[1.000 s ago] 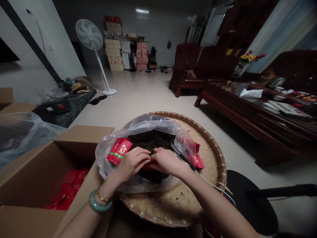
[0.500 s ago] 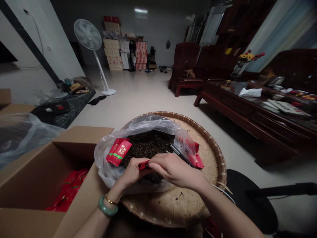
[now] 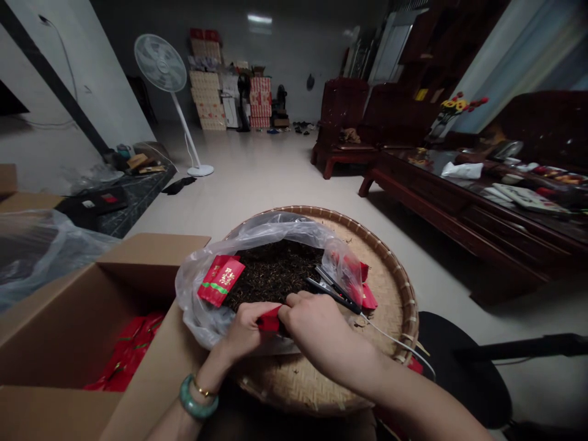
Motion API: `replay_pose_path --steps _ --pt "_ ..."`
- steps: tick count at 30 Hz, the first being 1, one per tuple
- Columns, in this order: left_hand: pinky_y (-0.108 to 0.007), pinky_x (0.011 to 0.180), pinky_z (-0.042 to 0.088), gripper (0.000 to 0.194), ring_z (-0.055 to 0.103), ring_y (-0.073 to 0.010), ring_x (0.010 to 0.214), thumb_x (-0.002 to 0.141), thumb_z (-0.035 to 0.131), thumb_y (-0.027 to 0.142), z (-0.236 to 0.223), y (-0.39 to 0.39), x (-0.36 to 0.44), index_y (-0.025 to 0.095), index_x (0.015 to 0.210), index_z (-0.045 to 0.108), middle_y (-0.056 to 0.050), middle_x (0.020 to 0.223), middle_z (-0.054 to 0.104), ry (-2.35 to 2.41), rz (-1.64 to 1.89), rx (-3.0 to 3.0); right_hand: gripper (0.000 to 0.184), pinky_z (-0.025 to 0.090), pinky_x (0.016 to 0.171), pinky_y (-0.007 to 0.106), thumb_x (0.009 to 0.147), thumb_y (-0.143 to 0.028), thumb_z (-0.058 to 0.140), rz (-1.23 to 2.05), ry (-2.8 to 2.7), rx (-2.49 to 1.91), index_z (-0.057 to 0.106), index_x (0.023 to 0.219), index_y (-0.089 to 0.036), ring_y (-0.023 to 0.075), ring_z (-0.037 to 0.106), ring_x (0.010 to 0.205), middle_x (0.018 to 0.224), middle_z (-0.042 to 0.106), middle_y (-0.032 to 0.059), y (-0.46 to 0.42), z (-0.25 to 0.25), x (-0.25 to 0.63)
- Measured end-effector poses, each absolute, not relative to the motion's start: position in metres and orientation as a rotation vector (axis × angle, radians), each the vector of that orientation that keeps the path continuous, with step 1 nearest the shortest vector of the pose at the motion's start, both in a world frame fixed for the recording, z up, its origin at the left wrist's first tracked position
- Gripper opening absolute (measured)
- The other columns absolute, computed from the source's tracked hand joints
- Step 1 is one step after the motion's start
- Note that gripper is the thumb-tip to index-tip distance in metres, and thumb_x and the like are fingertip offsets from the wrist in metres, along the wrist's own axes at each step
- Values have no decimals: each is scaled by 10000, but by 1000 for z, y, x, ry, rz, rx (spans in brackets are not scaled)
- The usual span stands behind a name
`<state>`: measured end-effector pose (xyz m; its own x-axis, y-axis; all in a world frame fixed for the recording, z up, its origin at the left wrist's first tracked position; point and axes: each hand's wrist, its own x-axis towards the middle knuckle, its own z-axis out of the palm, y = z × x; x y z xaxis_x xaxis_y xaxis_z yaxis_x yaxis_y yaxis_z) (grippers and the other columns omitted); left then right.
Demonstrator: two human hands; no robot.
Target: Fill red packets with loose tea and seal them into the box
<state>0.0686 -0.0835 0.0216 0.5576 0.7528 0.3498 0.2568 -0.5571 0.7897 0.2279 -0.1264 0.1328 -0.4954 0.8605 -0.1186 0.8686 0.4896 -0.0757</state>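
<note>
Over the near edge of the open plastic bag (image 3: pixel 195 288), my left hand (image 3: pixel 245 337) pinches a small red packet (image 3: pixel 269 319). My right hand (image 3: pixel 316 331) is closed at the packet's right end, its fingertips partly hidden. Dark dried tea leaves (image 3: pixel 275 266) fill the bag just beyond both hands. A black, two-armed heated clamp (image 3: pixel 342 295) with a white cord, resembling a hair straightener, lies just beyond my right hand. Red packets with green bands (image 3: pixel 223 280) rest on the bag's left side. More red packets (image 3: pixel 369 297) lie to the right, some behind the plastic.
A round woven bamboo tray (image 3: pixel 388 275) supports the bag. On the left stands an open cardboard box (image 3: pixel 156 361) with several red packets (image 3: pixel 131 349) inside. A black round base (image 3: pixel 468 367) sits at right, below a dark wooden table (image 3: pixel 441 226). A white fan (image 3: pixel 193 141) stands farther back.
My right hand has rotated and curled its fingers at the packet's end. More of the red packet and the black clamp now shows. My left hand stays at the packet, slightly lower.
</note>
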Motion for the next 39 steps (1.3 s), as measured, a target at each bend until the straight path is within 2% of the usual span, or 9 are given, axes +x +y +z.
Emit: replay_pose_path --steps 5,11,17,20,24,30,32,35,39 --pt "-207 549 378 130 468 -97 569 684 679 249 22 -92 75 145 709 606 46 614 548 972 782 1988 137 399 578 254 812 -125 579 -300 2682 1535 713 815 -154 194 624 769 806 680 91 -111 130 235" --pt "-195 485 260 207 328 -72 537 645 673 261 14 -87 82 130 573 529 65 539 395 975 691 1813 140 373 607 223 798 -243 634 -623 2891 1282 724 905 -241 163 615 802 855 674 25 -93 124 256" --pt "-190 485 291 215 350 -76 539 638 665 289 9 -69 90 128 594 530 56 560 427 995 689 1702 160 366 624 219 825 -292 605 -711 2897 1524 747 860 -224 155 597 771 816 663 30 -73 100 255" --pt "-189 477 297 198 369 -78 529 628 673 277 7 -60 92 128 601 544 54 554 446 1027 669 1720 151 355 603 216 811 -241 600 -754 2891 1603 748 796 -210 148 588 731 765 660 23 -64 89 254" --pt "-199 485 326 177 415 -90 519 620 690 272 5 -53 92 123 628 595 41 556 500 1042 685 1721 192 372 592 193 792 -136 576 -1099 2941 1665 728 677 -165 116 582 679 716 642 8 -54 80 260" --pt "-216 522 376 216 483 -111 534 596 740 303 -1 -53 91 113 668 667 10 572 579 1022 816 1628 205 414 617 206 810 -243 611 -1454 2996 1855 708 658 -144 129 583 704 745 646 30 -57 94 274" --pt "-214 513 371 237 475 -105 524 587 749 314 -2 -55 91 107 669 669 12 564 577 1023 851 1595 219 399 597 205 825 -235 597 -1385 3011 1815 702 655 -145 121 568 672 707 631 22 -61 100 274" --pt "-205 488 354 231 450 -92 498 574 751 297 -1 -57 93 101 661 665 24 536 559 1040 874 1580 226 351 574 204 851 -211 571 -1088 3051 1703 708 681 -152 104 534 633 657 590 5 -68 105 269" --pt "-214 532 403 232 506 -107 535 573 752 273 3 -57 92 105 718 685 13 586 614 988 892 1627 251 307 568 211 867 -207 556 -791 3038 1629 704 671 -155 96 488 617 640 537 0 -73 108 261"
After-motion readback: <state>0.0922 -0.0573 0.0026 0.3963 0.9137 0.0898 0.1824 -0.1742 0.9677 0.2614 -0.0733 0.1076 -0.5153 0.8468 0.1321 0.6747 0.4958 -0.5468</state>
